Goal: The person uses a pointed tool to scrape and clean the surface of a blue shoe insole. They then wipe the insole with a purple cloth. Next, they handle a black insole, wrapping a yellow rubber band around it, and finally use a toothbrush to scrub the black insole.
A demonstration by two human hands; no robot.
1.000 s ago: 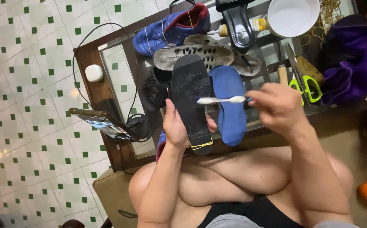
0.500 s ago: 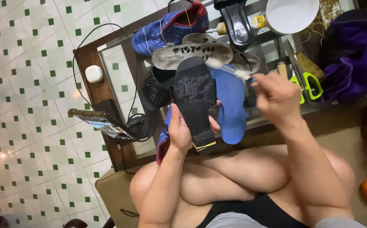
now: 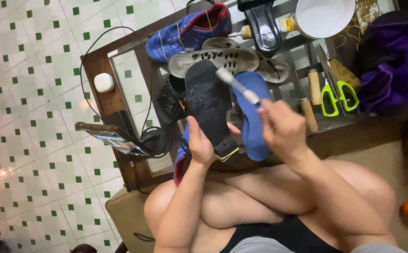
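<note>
My left hand (image 3: 199, 143) grips a black shoe sole (image 3: 207, 100) by its heel end, holding it upright over the low table. My right hand (image 3: 281, 126) holds a white brush (image 3: 237, 84) whose head rests near the upper right edge of the black sole. A blue insole (image 3: 253, 115) lies just behind the sole, between my two hands. A blue and red sports shoe (image 3: 187, 33) and a grey perforated sole (image 3: 218, 61) lie farther back on the table.
A glass-topped wooden table (image 3: 119, 100) carries a white bowl (image 3: 323, 16), green-handled scissors (image 3: 335, 93), wooden-handled knives (image 3: 309, 100), a black sandal (image 3: 262, 26), a phone on a stand (image 3: 115, 138) and a small white case (image 3: 103, 82). A purple cloth (image 3: 391, 65) lies right. Tiled floor is left.
My right hand has swung the brush from lying across the sole's middle up to its top right edge, now pointing diagonally. My left hand has kept the sole nearly still.
</note>
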